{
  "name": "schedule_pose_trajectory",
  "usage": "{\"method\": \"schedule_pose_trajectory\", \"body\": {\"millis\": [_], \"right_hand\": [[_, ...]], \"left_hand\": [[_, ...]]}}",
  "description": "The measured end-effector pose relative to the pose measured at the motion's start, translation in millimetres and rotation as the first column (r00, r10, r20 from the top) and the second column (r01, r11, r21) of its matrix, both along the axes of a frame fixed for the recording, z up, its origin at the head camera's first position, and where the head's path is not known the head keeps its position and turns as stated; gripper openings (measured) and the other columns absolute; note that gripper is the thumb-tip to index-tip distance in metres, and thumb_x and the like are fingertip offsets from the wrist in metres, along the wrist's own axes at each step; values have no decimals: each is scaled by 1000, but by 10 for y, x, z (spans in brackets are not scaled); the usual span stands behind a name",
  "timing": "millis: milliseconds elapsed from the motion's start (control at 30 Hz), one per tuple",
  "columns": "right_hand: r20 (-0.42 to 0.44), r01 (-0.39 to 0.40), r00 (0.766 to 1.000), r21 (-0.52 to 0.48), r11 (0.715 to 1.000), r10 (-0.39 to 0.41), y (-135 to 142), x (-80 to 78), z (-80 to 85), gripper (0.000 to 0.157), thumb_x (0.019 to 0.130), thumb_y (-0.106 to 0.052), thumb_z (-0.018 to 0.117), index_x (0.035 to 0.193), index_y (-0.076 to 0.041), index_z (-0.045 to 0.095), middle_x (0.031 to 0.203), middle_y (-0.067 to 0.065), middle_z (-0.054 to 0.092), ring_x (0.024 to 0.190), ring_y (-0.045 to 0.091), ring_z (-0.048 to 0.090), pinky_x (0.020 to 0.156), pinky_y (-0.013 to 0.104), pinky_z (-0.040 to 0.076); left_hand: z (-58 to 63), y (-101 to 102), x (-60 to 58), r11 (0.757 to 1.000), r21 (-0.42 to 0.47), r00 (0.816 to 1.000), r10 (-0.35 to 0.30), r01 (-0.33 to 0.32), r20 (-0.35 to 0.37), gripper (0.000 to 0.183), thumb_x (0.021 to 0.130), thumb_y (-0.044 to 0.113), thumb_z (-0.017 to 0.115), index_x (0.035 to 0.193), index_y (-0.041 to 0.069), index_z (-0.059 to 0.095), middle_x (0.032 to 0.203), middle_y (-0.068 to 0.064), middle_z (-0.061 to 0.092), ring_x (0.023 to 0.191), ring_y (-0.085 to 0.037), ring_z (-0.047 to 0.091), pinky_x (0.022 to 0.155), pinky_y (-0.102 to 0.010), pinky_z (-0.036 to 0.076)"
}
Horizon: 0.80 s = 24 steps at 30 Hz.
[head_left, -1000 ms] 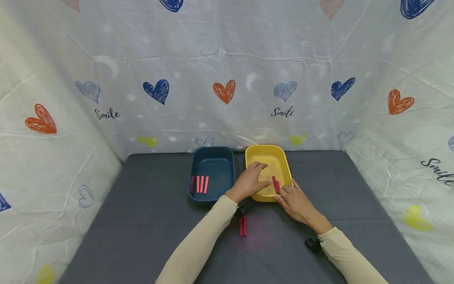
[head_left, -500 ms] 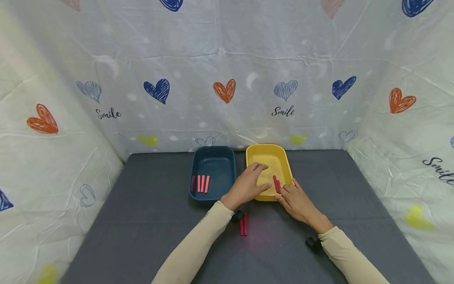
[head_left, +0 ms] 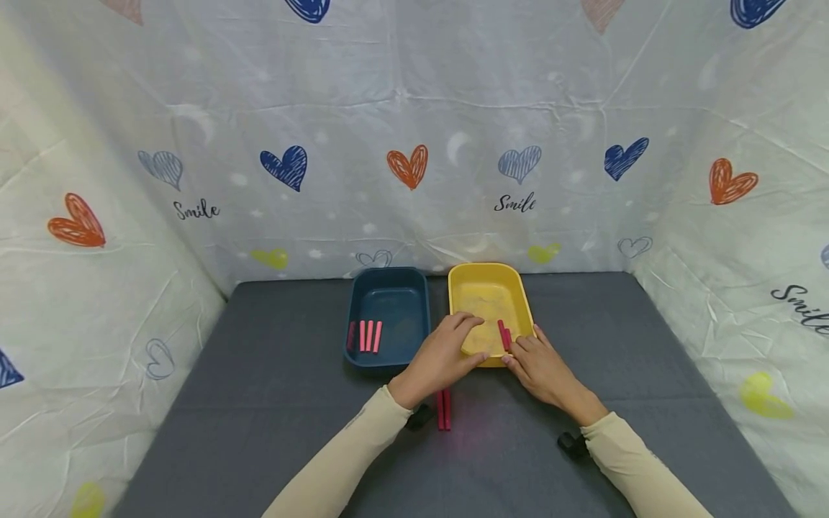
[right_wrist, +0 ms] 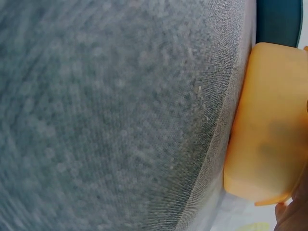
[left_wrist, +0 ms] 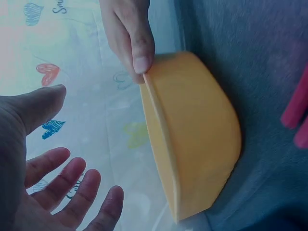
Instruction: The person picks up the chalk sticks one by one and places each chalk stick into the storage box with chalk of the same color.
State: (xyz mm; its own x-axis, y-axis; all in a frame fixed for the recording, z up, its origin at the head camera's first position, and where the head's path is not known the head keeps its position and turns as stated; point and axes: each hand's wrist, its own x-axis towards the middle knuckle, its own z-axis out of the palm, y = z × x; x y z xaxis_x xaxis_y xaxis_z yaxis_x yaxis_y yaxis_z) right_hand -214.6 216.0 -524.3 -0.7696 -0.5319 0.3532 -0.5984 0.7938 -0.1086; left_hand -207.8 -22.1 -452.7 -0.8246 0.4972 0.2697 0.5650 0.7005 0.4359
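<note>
My left hand (head_left: 440,354) hovers over the near left part of the yellow tray (head_left: 458,277), thumb and fingers spread apart with nothing between them. In the left wrist view its fingers (left_wrist: 72,210) are loosely bent, away from the tray wall. My right hand (head_left: 544,368) grips the near right corner of the tray; in the left wrist view its thumb (left_wrist: 142,55) presses outside the rim. Two thin dark pink sticks (head_left: 503,334) lie inside the tray near those fingers. Two more pink sticks (head_left: 443,411) lie side by side on the table in front, partly behind my left wrist.
A dark blue tray (head_left: 388,275) stands left of the yellow one, holding several pink sticks (head_left: 370,336) at its near left. Both trays rest on the grey tablecloth (head_left: 278,403) close to the heart-printed curtain (head_left: 350,216) behind. A black wrist camera (head_left: 573,446) is at my right wrist.
My left hand has drawn back toward the near left edge of the yellow tray, its fingers still apart. My right hand and the sticks stay where they were.
</note>
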Motion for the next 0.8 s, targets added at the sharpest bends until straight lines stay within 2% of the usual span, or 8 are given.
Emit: {"method": "schedule_pose_trajectory", "body": {"millis": [167,467,800], "right_hand": [[10,3,1000,-1,1000,-3,1,3,-1,20,101,-29,53,90,-14,59,93,5,63,101,27,61,116,60,27],[17,5,1000,-1,1000,-5,-1,2,-7,21,101,-31,53,88,-15,58,94,5,62,102,27,60,116,60,27],[14,-4,1000,-6,1000,4,-1,-3,-6,20,101,-29,53,86,-16,56,91,5,60,101,26,60,117,59,25]], "left_hand": [[-42,-111,126,1000,3,999,8,-8,46,62,88,43,72,140,16,51,137,-2,52,122,-18,51,102,-37,50],[-102,-292,348,999,-49,1000,10,-9,22,65,86,45,73,141,18,50,139,-2,51,127,-19,49,104,-39,49],[-228,-462,488,999,-49,999,11,-9,42,62,86,36,76,140,15,52,136,-2,53,125,-19,50,103,-39,50]]}}
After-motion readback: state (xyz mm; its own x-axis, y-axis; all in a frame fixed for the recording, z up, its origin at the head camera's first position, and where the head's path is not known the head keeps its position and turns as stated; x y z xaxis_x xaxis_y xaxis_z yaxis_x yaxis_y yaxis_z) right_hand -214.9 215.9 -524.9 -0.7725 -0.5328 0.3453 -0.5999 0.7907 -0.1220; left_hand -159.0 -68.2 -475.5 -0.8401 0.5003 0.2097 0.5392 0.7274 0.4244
